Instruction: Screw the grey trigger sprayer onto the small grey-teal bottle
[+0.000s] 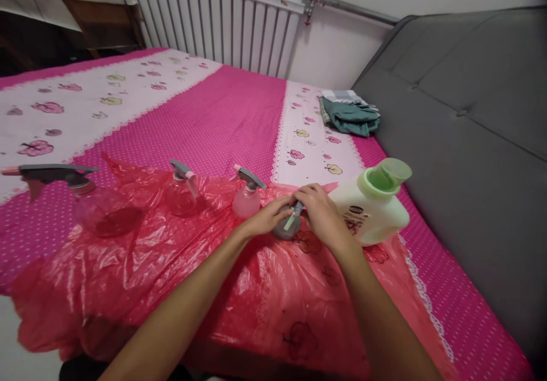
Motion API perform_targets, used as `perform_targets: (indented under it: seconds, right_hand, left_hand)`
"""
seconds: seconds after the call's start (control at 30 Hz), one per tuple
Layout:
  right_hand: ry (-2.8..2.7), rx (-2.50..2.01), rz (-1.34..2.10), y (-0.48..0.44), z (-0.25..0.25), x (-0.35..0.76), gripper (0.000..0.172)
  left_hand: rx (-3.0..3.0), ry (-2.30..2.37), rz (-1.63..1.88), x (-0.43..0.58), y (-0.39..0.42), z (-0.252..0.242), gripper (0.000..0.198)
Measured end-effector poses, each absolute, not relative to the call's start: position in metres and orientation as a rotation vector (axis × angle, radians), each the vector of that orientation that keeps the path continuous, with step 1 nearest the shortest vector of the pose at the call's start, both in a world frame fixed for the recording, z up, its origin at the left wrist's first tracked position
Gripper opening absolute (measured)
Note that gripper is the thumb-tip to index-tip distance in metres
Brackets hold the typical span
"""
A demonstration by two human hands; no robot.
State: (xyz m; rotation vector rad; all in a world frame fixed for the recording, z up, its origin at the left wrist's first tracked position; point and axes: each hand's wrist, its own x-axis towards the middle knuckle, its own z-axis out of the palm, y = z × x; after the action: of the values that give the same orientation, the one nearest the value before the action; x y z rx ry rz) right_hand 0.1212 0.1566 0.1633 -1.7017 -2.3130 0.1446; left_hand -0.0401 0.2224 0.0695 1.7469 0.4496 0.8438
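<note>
From my remote seat I watch both hands meet over a small grey spray bottle [287, 227], which stands on the red plastic sheet [128, 278] near the middle of the bed. The left hand [270, 216] curls against the bottle's side, apparently to steady it. The right hand [322, 213] closes over the top, fingers pinching at the pale green part of the head; I cannot tell whether that is a trigger or a cap. Holding body and head apart like this lets one hand brace while the other works.

Just beside the right hand, touching or nearly so, stands a white detergent jug [376, 213] with a green cap. To the left, a pink spray bottle [247, 197], a clear spray bottle [182, 192] and a larger spray bottle [88, 201] sit in a loose row, all on the sheet, which I judge is there to shield the pink bedspread [222, 113] from drips. Folded clothes [350, 114] lie well apart by the grey headboard [470, 113].
</note>
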Motion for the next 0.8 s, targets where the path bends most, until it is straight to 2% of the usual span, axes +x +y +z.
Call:
perform_targets:
  seconds: [0.07,0.23,0.37,0.5,0.63,0.8]
  right_hand:
    - [-2.397,-1.812,0.09,0.159,0.172,0.119,0.032]
    - [-2.345,-2.097,0.03,0.162,0.181,0.11,0.025]
    - [-2.211,-2.246,0.028,0.161,0.181,0.099,0.023]
    - [-2.034,-2.39,0.03,0.157,0.179,0.088,0.03]
    - [-1.856,-2.489,0.076,0.154,0.178,0.08,0.035]
    - [-1.757,-2.526,0.142,0.156,0.178,0.075,0.036]
  left_hand:
    - [1.724,0.45,0.859,-0.043,0.218,0.068,0.045]
    - [1.604,0.517,0.938,-0.048,0.211,0.057,0.094]
    - [1.396,0.63,1.124,-0.036,0.204,0.042,0.104]
    - [1.328,0.793,1.292,-0.017,0.168,0.033,0.092]
    - [1.589,1.167,1.432,-0.005,0.133,0.04,0.054]
    - [1.677,1.256,1.41,0.002,0.143,0.054,0.028]
